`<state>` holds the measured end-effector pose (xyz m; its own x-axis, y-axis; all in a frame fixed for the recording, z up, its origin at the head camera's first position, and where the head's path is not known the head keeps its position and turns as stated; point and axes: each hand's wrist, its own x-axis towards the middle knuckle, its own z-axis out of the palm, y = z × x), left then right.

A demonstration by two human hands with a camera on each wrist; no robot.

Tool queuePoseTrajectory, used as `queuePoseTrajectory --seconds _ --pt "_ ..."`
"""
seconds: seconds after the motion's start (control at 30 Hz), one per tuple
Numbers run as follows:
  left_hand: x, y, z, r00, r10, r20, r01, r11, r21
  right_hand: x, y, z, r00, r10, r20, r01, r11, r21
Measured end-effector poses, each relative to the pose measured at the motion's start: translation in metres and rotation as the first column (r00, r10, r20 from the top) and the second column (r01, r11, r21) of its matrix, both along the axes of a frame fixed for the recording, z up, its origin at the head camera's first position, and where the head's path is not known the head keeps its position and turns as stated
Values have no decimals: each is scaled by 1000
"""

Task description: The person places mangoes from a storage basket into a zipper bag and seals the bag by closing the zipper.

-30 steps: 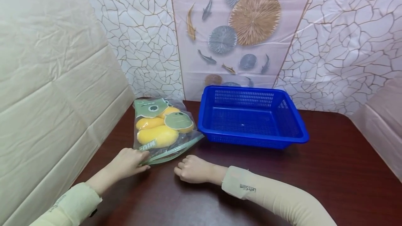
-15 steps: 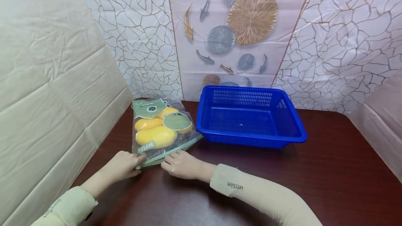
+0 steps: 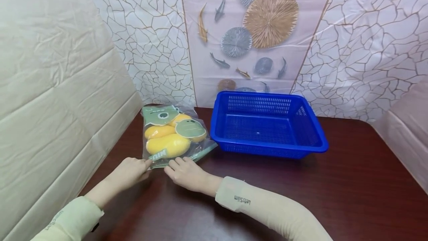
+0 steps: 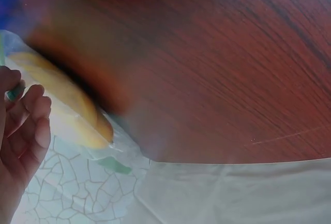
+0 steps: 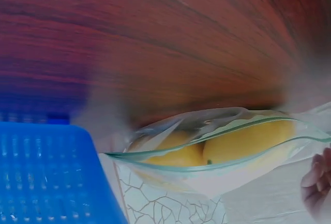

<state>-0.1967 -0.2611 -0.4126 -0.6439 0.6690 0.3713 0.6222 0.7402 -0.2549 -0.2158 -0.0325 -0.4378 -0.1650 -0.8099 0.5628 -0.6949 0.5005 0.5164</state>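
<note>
A clear zip bag (image 3: 204, 152) with green cartoon prints lies at the left of the table. Inside are several smooth yellow oblong pieces (image 3: 168, 145) that look like mangoes. My left hand (image 3: 128, 174) pinches the left end of the bag's green zip edge; in the left wrist view, a green bit of it shows between thumb and finger of that hand (image 4: 23, 125). Just beside it, my right hand (image 3: 188, 174) grips the same edge with curled fingers, its fingertips partly hidden. In the right wrist view, the two green zip strips (image 5: 201, 168) stand apart.
A blue plastic basket (image 3: 267, 148) with slotted walls stands right of the bag, close to its right corner. The dark red wooden table (image 3: 361, 181) reaches to patterned sheets (image 3: 160, 47) at the back. A pale cloth wall (image 3: 67, 84) borders the left side.
My right hand has moved left from the bare table to the bag's zip edge, close to my left hand. The left hand has shifted slightly left, still on the edge.
</note>
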Motion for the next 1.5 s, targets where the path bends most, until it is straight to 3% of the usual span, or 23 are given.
queuePoseTrajectory --seconds 0.2,0.47,0.63,0.8,0.93,1.17,1.4,1.5 --pt "0 0 5 1000 18 10 -18 999 33 -5 0 -3 989 -146 -2 146 989 11" --pt "-6 -2 8 999 -17 -46 19 998 52 -16 2 -1 974 -221 -55 214 970 -115" --pt "-7 -1 12 1000 -21 -23 22 998 59 -22 7 -2 961 -271 -58 265 960 -85" --pt "-7 1 16 998 -42 -44 46 996 81 -27 12 -1 965 -260 -29 260 965 -22" --pt "-5 2 19 996 -51 -68 58 993 107 -30 14 2 969 -246 -6 246 969 -39" --pt "-3 2 30 1000 -5 -11 7 991 133 -35 18 9 977 -209 35 211 975 -70" --pt "-6 -7 49 994 -19 -105 37 984 175 -40 17 25 989 -145 3 145 983 -113" --pt "-6 -12 56 994 -29 -110 52 976 210 -39 14 31 991 -129 -20 127 988 -92"
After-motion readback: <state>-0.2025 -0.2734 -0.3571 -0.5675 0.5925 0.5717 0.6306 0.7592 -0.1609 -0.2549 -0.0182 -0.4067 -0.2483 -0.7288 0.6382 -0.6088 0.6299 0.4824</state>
